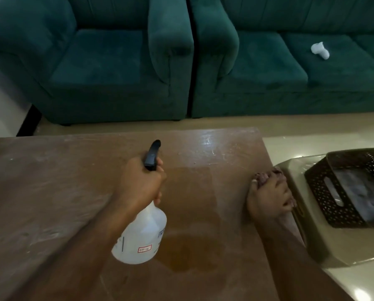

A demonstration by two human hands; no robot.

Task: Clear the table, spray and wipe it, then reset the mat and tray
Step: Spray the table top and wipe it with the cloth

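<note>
My left hand (pixel 140 181) grips the neck of a white spray bottle (pixel 141 237) with a black trigger head (pixel 152 155), held over the middle of the brown wooden table (pixel 51 192), nozzle pointing away from me. A darker wet patch (pixel 192 242) shows on the tabletop just right of the bottle. My right hand (pixel 268 196) rests at the table's right edge, fingers closed around a small dark reddish cloth (pixel 266 175), which is mostly hidden in the hand.
A beige stool or stand (pixel 301 224) sits right of the table, carrying a dark perforated basket (pixel 325 192) with something grey inside. Green sofas (pixel 116 61) stand beyond the table; a white crumpled object (pixel 320 50) lies on the right sofa's seat.
</note>
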